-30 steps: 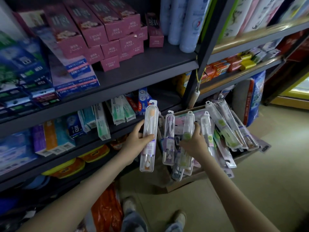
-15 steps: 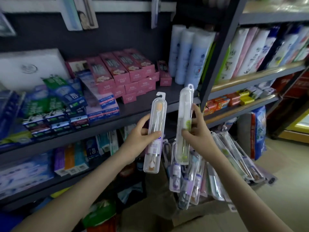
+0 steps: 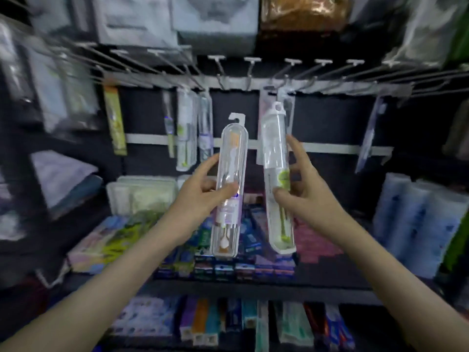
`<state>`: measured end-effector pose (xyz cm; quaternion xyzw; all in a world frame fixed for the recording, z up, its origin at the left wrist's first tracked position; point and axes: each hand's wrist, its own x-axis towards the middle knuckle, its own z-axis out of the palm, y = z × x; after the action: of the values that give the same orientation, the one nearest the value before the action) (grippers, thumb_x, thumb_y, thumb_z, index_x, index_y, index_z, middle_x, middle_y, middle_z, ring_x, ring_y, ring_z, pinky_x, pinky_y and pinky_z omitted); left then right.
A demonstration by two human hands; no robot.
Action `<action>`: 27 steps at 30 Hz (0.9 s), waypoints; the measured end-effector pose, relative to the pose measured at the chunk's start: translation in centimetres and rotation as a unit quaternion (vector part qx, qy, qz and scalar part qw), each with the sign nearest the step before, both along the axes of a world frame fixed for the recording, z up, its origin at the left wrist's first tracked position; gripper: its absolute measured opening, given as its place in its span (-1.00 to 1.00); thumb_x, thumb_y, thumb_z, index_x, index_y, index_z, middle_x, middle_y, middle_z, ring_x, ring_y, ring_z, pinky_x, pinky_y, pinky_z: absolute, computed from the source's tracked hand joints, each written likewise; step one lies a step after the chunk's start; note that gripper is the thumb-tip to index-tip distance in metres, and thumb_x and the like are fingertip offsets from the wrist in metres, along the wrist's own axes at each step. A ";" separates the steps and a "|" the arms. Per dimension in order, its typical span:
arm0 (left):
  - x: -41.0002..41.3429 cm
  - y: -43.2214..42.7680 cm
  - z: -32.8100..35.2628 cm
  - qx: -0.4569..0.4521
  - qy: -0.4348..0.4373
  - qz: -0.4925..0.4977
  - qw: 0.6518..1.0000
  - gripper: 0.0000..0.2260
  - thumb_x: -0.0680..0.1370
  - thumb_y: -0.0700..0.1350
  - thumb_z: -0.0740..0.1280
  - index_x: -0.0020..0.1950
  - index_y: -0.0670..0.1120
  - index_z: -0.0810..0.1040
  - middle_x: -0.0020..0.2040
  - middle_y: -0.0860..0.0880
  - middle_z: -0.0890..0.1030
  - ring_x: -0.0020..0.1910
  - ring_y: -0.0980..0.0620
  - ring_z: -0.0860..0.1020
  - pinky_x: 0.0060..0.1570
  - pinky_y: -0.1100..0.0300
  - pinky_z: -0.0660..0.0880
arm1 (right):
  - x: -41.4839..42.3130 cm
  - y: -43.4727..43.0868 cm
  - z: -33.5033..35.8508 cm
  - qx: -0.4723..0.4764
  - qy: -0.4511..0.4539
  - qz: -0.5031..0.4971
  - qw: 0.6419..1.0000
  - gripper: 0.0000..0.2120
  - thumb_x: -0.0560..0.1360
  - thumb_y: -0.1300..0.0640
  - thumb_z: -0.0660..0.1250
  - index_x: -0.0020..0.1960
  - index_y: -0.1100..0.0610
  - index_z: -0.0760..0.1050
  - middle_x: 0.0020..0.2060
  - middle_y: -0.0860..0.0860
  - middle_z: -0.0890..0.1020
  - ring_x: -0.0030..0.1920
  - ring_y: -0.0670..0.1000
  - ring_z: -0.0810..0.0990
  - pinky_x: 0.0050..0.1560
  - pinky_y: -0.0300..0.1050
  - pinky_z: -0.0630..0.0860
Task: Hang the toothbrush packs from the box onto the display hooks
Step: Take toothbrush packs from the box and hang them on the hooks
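While both forearms reach up from the bottom corners, two clear toothbrush packs held upright in front of the display. Left hand (image 3: 203,196) closed around the mid-body of the orange-brush pack (image 3: 229,189), thumb across its front, fingers behind; hanger tab at 12 o'clock of the pack, free of any hook. Right hand (image 3: 302,194) gripping the green-brush pack (image 3: 276,179) between thumb at its lower front and fingers spread along its right edge; pack tilted slightly, top leaning toward 11 o'clock, hanger loop just under the hook row, whether it touches a hook cannot be told. The two packs side by side, apart, green one at 3 o'clock of the orange one.

Below and beyond the hands, at 6 o'clock, a dark shelf (image 3: 253,285) bearing rows of toothpaste boxes (image 3: 223,265), more boxes on the tier beneath. At 3 o'clock, pale blue wrapped rolls (image 3: 416,224).

Farther back, at 12 o'clock, a rail of display hooks (image 3: 253,72) jutting toward the camera, several bare. Already hanging there: toothbrush packs (image 3: 187,128) at 10 o'clock of the orange pack, one more pack (image 3: 368,138) at 2 o'clock. Everything blurred. Topmost, at 12 o'clock, bagged goods (image 3: 215,24), contents not readable.
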<state>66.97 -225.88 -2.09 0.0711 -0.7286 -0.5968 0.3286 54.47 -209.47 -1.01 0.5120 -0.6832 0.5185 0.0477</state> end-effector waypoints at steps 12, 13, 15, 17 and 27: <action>7.5 -12.1 3.8 0.000 0.048 0.156 0.987 -0.49 0.51 -0.19 0.41 0.37 0.18 0.38 -0.13 -0.08 0.70 -0.19 0.01 0.67 -0.21 0.16 0.53 | 4.3 -15.5 4.2 0.048 0.056 0.056 0.996 -0.16 0.43 0.11 0.32 0.51 -0.29 -0.07 -0.02 -0.09 0.38 -0.23 -0.22 0.44 -0.27 -0.40 0.36; 7.8 -12.8 4.0 -0.001 0.050 0.157 0.986 -0.49 0.51 -0.19 0.41 0.37 0.19 0.38 -0.14 -0.07 0.70 -0.19 0.01 0.67 -0.21 0.16 0.53 | 4.4 -16.1 4.5 0.048 0.054 0.053 0.996 -0.16 0.43 0.11 0.32 0.52 -0.27 -0.07 0.03 -0.07 0.38 -0.18 -0.21 0.45 -0.25 -0.39 0.34; 8.0 -14.0 4.4 -0.009 0.049 0.157 0.986 -0.50 0.51 -0.17 0.40 0.37 0.20 0.38 -0.17 -0.04 0.70 -0.19 0.03 0.67 -0.19 0.14 0.52 | 4.6 -17.1 5.3 0.045 0.049 0.043 0.997 -0.18 0.44 0.10 0.31 0.53 -0.25 -0.08 0.08 -0.04 0.38 -0.11 -0.17 0.45 -0.21 -0.34 0.34; 8.0 -15.0 4.6 -0.011 0.050 0.157 0.986 -0.49 0.51 -0.15 0.41 0.39 0.19 0.37 -0.19 -0.03 0.69 -0.20 0.03 0.66 -0.19 0.13 0.51 | 4.7 -18.0 6.0 0.040 0.049 0.031 0.997 -0.18 0.46 0.10 0.30 0.53 -0.24 -0.09 0.07 -0.03 0.37 -0.09 -0.16 0.44 -0.19 -0.35 0.34; 6.9 -17.2 4.6 -0.006 0.065 0.141 0.988 -0.46 0.50 -0.17 0.41 0.41 0.17 0.37 -0.19 -0.04 0.70 -0.14 -0.02 0.67 -0.10 0.05 0.51 | 3.4 -20.7 6.9 0.070 0.062 -0.027 0.995 -0.21 0.48 0.02 0.29 0.56 -0.11 -0.09 0.08 0.04 0.35 0.06 0.01 0.39 -0.03 -0.20 0.30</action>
<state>73.83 -243.03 2.55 0.1319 -0.6919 -0.5433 0.4567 57.91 -230.21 5.87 0.5269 -0.7269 0.4350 0.0683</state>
